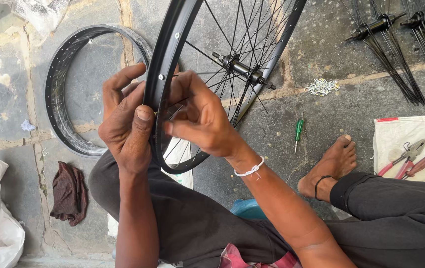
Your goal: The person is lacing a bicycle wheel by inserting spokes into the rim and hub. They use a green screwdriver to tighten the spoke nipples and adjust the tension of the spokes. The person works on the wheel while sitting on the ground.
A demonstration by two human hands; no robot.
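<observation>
**Both hands on the rim, lacing spokes**

The person is sitting on a stone floor holding a black wheel rim (165, 69) upright and edge-on, running from the lap up and away. The left hand (125, 121) is wrapping the rim from the outer side, thumb pressing on its edge, fingers closed around it. The right hand (200, 121) is sitting just inside the rim, fingertips pinching together on something small, probably a spoke end or nipple, can't tell which. The hub (242, 67) is lying beyond the right hand, spokes fanning toward it. Left of the rim, a bare second rim (63, 94) is lying flat. Right of it: a green screwdriver (299, 131) and pink-handled pliers (403, 159).
</observation>
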